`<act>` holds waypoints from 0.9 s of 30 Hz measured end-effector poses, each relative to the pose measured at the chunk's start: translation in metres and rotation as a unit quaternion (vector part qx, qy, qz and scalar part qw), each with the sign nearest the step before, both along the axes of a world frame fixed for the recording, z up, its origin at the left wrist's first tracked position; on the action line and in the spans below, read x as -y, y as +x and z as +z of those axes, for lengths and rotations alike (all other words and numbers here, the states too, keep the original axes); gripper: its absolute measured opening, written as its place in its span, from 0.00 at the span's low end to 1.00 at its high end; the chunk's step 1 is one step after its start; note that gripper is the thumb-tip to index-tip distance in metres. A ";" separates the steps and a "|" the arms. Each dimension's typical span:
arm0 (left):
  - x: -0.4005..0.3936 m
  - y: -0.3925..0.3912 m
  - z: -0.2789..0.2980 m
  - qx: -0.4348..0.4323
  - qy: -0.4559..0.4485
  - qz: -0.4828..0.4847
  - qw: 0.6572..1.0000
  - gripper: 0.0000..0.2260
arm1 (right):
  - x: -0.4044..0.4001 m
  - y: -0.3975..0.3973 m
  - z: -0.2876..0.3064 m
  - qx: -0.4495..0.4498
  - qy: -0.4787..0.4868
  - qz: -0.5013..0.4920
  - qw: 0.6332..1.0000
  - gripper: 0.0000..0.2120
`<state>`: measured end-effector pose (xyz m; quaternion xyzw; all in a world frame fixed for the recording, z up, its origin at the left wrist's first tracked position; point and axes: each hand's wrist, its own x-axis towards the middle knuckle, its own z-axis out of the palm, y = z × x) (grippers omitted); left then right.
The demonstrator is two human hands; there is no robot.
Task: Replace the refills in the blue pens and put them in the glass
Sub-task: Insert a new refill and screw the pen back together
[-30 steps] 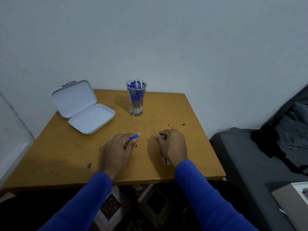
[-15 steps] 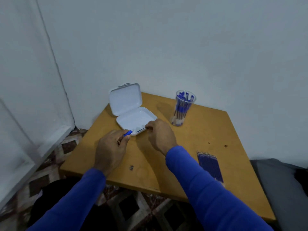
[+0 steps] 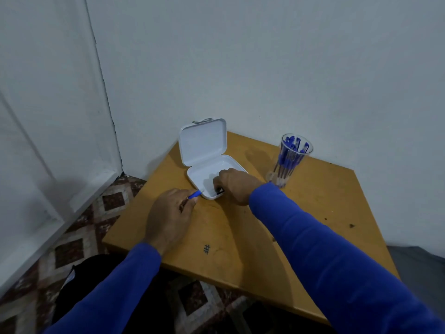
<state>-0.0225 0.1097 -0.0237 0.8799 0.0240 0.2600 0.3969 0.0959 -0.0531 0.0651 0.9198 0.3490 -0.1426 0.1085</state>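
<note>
Reaches further now, right hand (image 3: 234, 185) over the near corner of the open white case (image 3: 212, 175) and dipping into its tray, where half a second back it hovered at the rim. Fingers curled on something small and dark at the tray's near edge, likely the spent refill being dropped, though too small to tell for sure. Left hand (image 3: 168, 214) resting on the table (image 3: 240, 237) just left of the case, closed around a blue pen (image 3: 194, 194) whose tip pokes toward the tray. Glass (image 3: 289, 162) standing right of the case, near the far wall, already crowded with blue pens, upright and leaning. Judged from that: most pens done and stowed, this one mid-change. Left to do, seemingly: fit a fresh refill, close the pen, drop it in the glass. Fresh refills out of frame.
</note>
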 end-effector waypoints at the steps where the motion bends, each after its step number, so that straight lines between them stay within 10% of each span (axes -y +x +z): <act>1: 0.000 0.000 -0.001 -0.003 0.002 0.000 1.000 0.10 | 0.001 0.001 0.000 -0.001 0.008 0.002 1.000 0.15; 27: 0.008 -0.006 0.006 -0.008 0.026 0.002 1.000 0.12 | 0.024 -0.005 -0.005 -0.019 0.227 -0.063 0.972 0.12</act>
